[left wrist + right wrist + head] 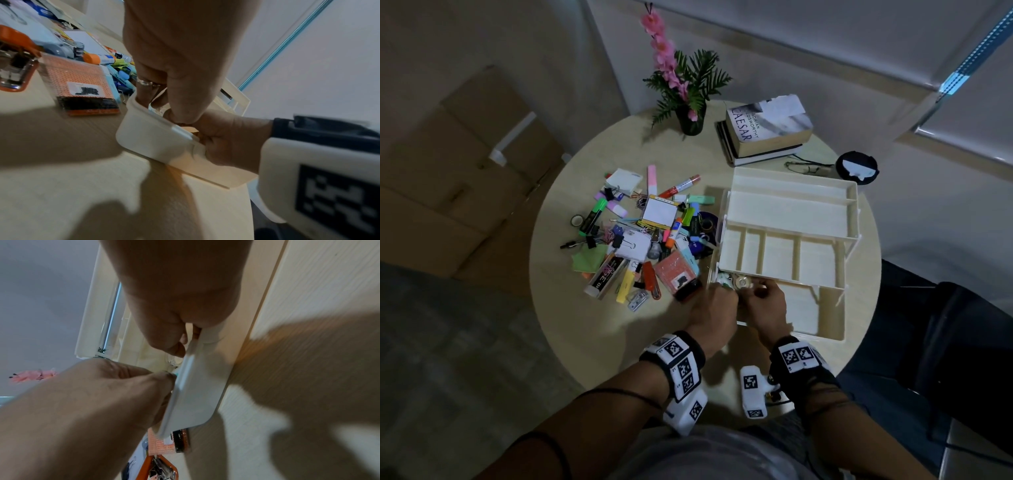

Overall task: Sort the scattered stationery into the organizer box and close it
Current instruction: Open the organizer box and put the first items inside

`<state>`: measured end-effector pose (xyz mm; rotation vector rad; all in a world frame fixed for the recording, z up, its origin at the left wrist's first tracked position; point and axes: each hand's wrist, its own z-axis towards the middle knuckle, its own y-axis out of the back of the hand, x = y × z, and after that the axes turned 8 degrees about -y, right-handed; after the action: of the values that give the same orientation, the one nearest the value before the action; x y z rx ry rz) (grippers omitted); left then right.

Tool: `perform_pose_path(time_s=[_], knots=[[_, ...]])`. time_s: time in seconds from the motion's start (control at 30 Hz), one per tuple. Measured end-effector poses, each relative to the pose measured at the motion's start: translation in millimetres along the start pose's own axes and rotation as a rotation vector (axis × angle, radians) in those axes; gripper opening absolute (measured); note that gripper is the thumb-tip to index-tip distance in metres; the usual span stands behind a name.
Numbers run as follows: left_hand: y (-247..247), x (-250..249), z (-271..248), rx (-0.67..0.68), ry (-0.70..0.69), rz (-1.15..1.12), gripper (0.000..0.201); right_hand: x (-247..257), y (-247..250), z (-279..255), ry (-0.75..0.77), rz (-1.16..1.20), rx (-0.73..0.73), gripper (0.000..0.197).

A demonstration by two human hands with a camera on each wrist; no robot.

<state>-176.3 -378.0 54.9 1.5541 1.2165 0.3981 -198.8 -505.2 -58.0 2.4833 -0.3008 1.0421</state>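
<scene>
With both hands, left hand [717, 303] and right hand [768, 301], curled into the organizer box [791, 219] bottom corner around a tape roll [741, 283], what they grip is hidden; your wrists could jog the raised trays or shove the box into the stationery pile [640, 236] beside it.

1. On the top book [768, 125] of the stack at the far side of the bench we read "CAESAR" in large letters, with "ADRIAN GOLDSWORTHY" in smaller print beside it.
2. The black-and-white box [606, 275] in the pile carries large letters; we cannot make out the word.
3. The orange packet [677, 274] has a white label with black marks, unreadable to us.
</scene>
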Motion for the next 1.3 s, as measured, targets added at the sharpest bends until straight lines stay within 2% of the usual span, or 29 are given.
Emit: perform_pose_path(time_s=[0.2,0.33,0.47,0.53,0.6,0.7,0.77,0.87,0.93,0.97,1.1,1.2,1.3], knots=[[3,3,-2,0.008,-0.048,-0.013,0.019,-2,0,3,0.022,-0.041,0.004,0.037],[13,16,-5,-0.066,-0.088,-0.075,0.013,-1,-1,1,0.029,-0.030,-0.004,0.040],[21,52,-15,-0.165,-0.307,-0.186,0.020,3,0,-3,0.049,-0.064,-0.040,0.039],[27,75,-23,-0.164,-0.408,-0.237,0.022,10,3,-8,0.048,-0.101,-0.060,0.035],[30,101,-32,-0.159,-0.459,-0.273,0.020,23,10,-23,0.070,-0.243,-0.076,0.027],[29,147,-42,-0.193,-0.406,-0.303,0.019,45,20,-58,0.141,-0.664,-0.066,0.044],[29,177,-48,-0.221,-0.354,-0.308,0.019,62,16,-82,0.208,-0.826,-0.049,0.031],[33,216,-54,-0.233,-0.282,-0.351,0.017,90,-17,-105,0.428,-0.814,0.103,0.021],[37,237,-55,-0.255,-0.257,-0.373,0.016,101,-51,-105,0.503,-0.780,0.186,0.013],[39,247,-55,-0.263,-0.251,-0.382,0.016,103,-69,-99,0.516,-0.779,0.180,0.006],[47,275,-53,-0.258,-0.220,-0.439,0.016,100,-128,-71,0.454,-0.832,0.079,0.043],[53,291,-50,-0.260,-0.220,-0.467,0.016,94,-151,-58,0.362,-1.007,-0.086,0.054],[61,305,-41,-0.270,-0.213,-0.470,0.016,91,-161,-59,0.320,-1.042,-0.166,0.062]])
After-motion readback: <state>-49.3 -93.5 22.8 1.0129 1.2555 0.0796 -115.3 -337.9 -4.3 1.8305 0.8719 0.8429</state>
